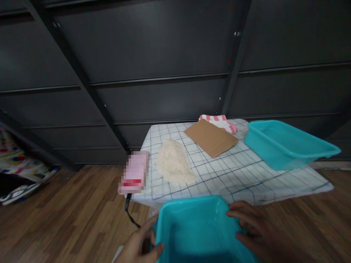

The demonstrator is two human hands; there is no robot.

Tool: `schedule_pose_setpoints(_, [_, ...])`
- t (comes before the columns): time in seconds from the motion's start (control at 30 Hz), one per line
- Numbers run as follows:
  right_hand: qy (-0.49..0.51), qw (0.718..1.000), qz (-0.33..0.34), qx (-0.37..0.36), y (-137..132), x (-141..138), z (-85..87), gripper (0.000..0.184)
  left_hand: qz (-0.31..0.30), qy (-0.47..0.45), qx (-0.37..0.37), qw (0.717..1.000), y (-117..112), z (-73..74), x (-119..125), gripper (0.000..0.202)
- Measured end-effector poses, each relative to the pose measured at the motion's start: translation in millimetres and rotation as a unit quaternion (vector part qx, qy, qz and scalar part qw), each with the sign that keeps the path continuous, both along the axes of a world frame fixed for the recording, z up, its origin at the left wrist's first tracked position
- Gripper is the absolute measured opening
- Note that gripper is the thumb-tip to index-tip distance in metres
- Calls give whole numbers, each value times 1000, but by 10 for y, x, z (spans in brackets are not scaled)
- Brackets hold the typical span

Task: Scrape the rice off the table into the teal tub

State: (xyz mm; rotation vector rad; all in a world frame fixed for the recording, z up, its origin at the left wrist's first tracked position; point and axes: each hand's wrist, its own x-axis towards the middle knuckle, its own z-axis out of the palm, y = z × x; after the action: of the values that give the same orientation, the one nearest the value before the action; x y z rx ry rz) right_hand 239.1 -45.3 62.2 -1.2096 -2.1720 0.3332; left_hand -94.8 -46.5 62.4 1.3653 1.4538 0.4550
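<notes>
A teal plastic tub (189,202) is in front of me at the table's near edge, and no contents show in the part I can see. My left hand (144,243) grips its left wall, with the thumb over the rim. On the opposite side, my right hand (253,228) holds the right rim, fingertips curled on the edge. Just beyond the tub, a loose heap of pale grains, like rice (175,162), lies spread on the checked tablecloth (219,179). The tub's near end is cut off by the frame.
A second teal tub (274,149) stands at the table's right end. Brown cardboard (211,138) lies partly over a red-and-white striped cloth (219,122) at the back. A pink, blurred-out item (134,171) with a black cord sits at the left edge. Dark panels (161,98) rise behind.
</notes>
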Motion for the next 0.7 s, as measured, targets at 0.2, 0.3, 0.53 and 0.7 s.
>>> schedule_pose_setpoints(0.2, [42,996,-8,-72,-30,-34,-100,36,-14,-24,15,1000,40,-84,-9,69])
schedule_pose_setpoints(0.3, [25,998,-20,-50,-38,-66,-116,37,-13,-25,40,999,55,-27,19,63])
schedule_pose_setpoints(0.53, [-24,996,-87,6,-98,-116,-253,31,-5,-2,65,998,44,-35,50,62])
schedule_pose_setpoints(0.7, [-23,993,-112,-35,-122,-183,-212,27,34,2,100,994,-17,-155,77,65])
